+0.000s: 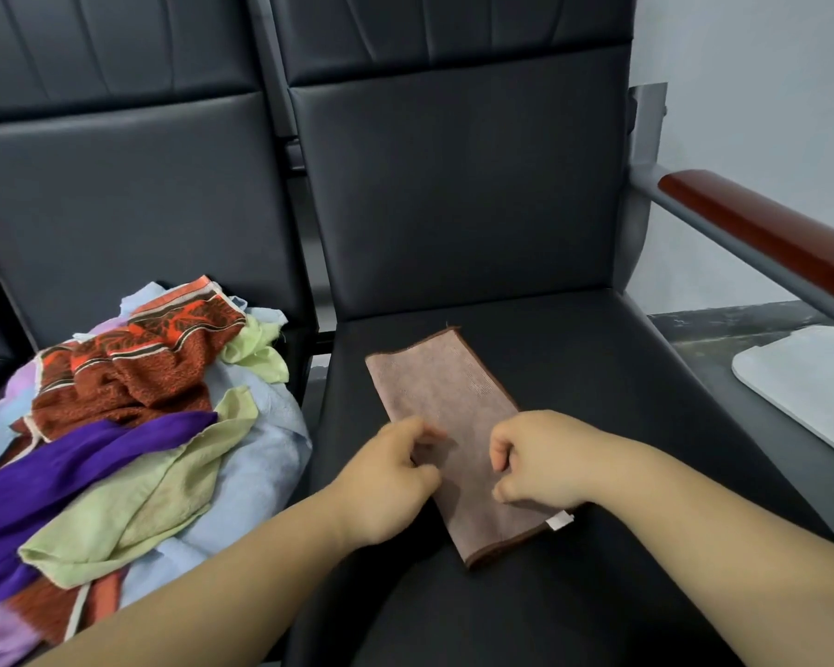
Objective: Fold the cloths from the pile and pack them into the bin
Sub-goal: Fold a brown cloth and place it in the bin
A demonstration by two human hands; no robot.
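At lower centre, on the seat, the pink cloth lay part-folded. The left hand and right hand each pinched an edge with curled fingers. The next fold likely needed matched corners. The pile sat lower left.

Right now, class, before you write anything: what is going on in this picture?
A person is working on a pinkish-brown rectangular microfibre cloth lying flat on a black padded chair seat. The left hand and right hand sit on its near half with fingers curled; whether either grip actually pinches it is unclear. A loose pile of mixed coloured cloths waits on the neighbouring chair to the left.
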